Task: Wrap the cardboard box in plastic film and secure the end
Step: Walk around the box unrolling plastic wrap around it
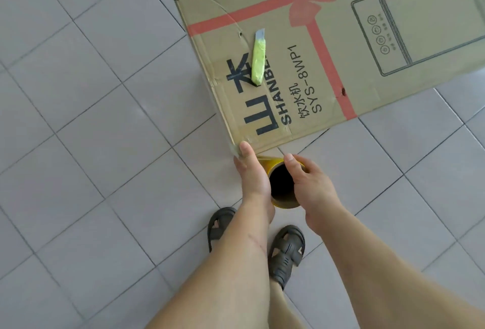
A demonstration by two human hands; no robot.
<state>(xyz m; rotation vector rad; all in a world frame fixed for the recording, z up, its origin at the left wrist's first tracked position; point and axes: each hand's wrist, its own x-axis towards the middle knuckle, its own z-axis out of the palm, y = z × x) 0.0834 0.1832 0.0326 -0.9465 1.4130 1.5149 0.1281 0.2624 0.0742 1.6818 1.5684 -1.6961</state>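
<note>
The cardboard box (328, 47) runs off the top and right edges. The left hand (252, 173) covers the box's near corner and part of the film roll (282, 184); its fingers cannot be seen. The left forearm hides part of 1 sandal (219, 226). The small labels beside the 4 printed buttons are unreadable.

Green utility knife (259, 58) lying flat, grey tiled floor (78, 118), two dark sandals (286, 255) on the tiles

a single wide-angle view from the person's head looks steeply down and forward at the tiled floor (91, 118). both forearms reach in from the near edge, sandalled feet (286, 252) sit directly below, and the cardboard box (354, 66) runs off the far right.
</note>
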